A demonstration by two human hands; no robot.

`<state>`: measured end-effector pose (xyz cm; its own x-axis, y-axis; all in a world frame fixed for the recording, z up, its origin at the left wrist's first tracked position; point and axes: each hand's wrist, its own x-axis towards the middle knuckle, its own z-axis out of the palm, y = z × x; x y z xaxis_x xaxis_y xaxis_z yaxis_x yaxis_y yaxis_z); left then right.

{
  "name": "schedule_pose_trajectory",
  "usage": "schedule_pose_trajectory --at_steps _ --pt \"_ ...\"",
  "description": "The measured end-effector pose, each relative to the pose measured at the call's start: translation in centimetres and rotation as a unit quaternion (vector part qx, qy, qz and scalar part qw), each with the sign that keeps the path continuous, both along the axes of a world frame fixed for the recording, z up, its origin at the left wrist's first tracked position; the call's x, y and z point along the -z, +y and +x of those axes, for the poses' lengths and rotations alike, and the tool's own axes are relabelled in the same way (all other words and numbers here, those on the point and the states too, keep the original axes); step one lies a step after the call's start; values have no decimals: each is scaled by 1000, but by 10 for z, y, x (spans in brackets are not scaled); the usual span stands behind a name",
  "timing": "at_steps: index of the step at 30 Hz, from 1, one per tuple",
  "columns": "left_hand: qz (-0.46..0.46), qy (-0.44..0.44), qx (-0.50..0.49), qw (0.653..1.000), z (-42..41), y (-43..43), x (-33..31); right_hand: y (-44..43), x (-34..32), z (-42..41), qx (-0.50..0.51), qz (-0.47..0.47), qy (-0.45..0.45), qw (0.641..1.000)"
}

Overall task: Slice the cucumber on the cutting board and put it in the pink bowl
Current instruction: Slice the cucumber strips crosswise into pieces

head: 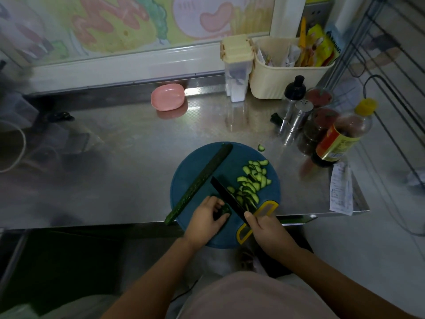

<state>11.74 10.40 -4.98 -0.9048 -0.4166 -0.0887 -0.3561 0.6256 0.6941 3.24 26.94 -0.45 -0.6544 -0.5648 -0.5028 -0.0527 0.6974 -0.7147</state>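
Head view: left grip (pixel 207 218) curled round cucumber stub (pixel 225 209) on cutting board (pixel 195 166). Right grip (pixel 264 226) wrapped round knife (pixel 226 195) handle, blade just right of left grip, seemingly touching board. Slices (pixel 253 180) beyond right grip; long cucumber half (pixel 202 178) left of left grip; pink bowl (pixel 167 97) well beyond both.

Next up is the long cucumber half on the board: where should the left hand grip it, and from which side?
Probably across its middle, from above on the left. The long cucumber half lies diagonally, its near end past the cutting board's rim; knife and slices crowd its right side.
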Motion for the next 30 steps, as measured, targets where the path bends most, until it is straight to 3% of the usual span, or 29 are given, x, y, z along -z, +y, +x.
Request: schedule_pose_trajectory --at_steps 8,13,16,21,30 --pt "-20 70 -21 997 6 7 12 9 15 9 -86 61 60 993" --pt "-26 86 -27 996 7 9 17 11 17 16 -68 30 65 995" --pt "-17 91 -29 995 7 9 18 13 15 15 -26 16 24 999" --pt "-26 90 -26 995 7 8 20 10 15 20 -15 13 62 998" --pt "-38 88 -27 995 7 8 23 13 13 19 -92 64 87 990"
